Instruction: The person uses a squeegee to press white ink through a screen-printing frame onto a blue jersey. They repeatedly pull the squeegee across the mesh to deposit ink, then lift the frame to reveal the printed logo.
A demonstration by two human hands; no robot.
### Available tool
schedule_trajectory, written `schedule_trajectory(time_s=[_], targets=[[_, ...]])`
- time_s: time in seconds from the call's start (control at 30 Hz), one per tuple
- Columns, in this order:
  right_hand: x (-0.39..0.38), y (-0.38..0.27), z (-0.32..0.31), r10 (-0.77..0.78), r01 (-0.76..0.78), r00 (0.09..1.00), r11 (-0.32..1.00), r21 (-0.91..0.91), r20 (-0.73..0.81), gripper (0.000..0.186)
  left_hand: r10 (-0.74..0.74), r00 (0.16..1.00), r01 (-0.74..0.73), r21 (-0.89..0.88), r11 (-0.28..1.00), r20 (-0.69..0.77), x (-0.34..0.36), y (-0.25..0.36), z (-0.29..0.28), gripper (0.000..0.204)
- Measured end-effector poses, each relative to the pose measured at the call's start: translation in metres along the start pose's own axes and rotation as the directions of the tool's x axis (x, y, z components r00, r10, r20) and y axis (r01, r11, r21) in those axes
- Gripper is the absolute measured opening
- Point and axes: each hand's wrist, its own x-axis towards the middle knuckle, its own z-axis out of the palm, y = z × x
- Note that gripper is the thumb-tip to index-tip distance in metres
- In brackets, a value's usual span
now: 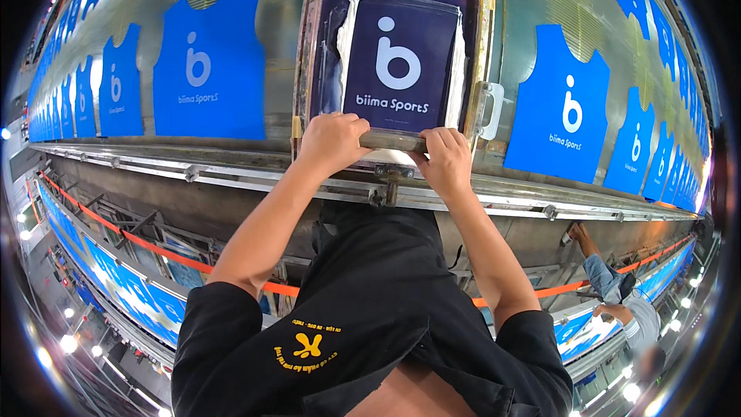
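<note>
What appears to be a squeegee (394, 140) lies across the near end of the screen-printing frame (308, 38). Toward the frame's left side, the left hand (333, 143) curls closed over it; toward the frame's right, the right hand (448, 158) grips likewise. Blue vest panels (210, 81) lie left and right of the frame.

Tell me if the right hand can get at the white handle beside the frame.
Probably yes: the white handle sits close to the right hand with nothing visible covering it, though the hand would first need to release the bar.
</note>
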Motion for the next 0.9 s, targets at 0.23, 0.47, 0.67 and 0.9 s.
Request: schedule_trajectory(time_s=[0.23,0.47,0.67,0.9], targets=[[0.029,0.007,0.019,0.219,-0.237,0.868,0.971,-0.015,0.445,0.052,-0.037,0.975,0.034,0.018,0.999,0.218,0.023,-0.036,-0.012,0.065],[0.072,0.044,-0.02,0.355,-0.566,0.679,0.81,0.151,0.643,0.055,0.054,0.869,0.023,-0.149,0.989,0.492,0.078,-0.031,-0.049,0.077],[0.059,0.126,-0.047,0.734,-0.673,0.668,0.667,0.319,-0.124,0.04,0.159,0.983,-0.156,-0.044,0.987,0.086,0.154,-0.043,-0.107,0.073],[0.051,0.124,-0.02,0.873,-0.839,0.436,0.307,0.449,0.218,0.039,0.184,0.983,-0.184,0.099,0.978,0.008,0.222,-0.063,-0.15,0.057]])
